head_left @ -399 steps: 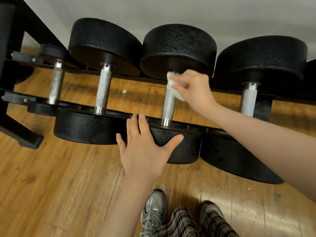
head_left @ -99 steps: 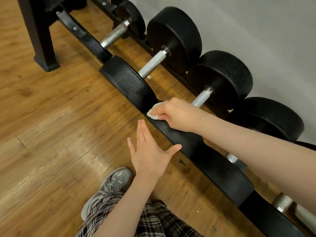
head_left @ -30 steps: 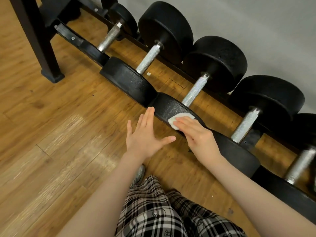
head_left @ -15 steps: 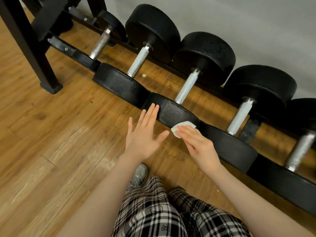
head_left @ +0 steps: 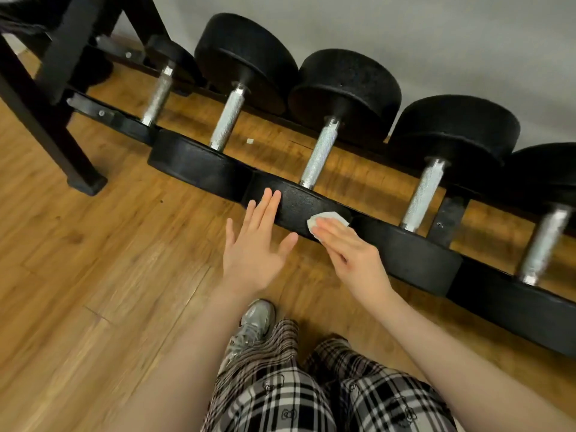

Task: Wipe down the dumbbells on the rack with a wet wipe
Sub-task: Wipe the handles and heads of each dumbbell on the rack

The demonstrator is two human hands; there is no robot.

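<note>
Wet wipe point(head_left: 328, 220) pressed under right hand's fingers point(head_left: 335, 236).

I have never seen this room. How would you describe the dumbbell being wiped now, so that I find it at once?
Along the grey wall, a low black rack holds a row of black dumbbells over the wooden floor. Take the third dumbbell from the left end. Only its near head has the white wipe pressed on it by the right hand, with the left hand touching beside.

No legible text or numbers
</note>
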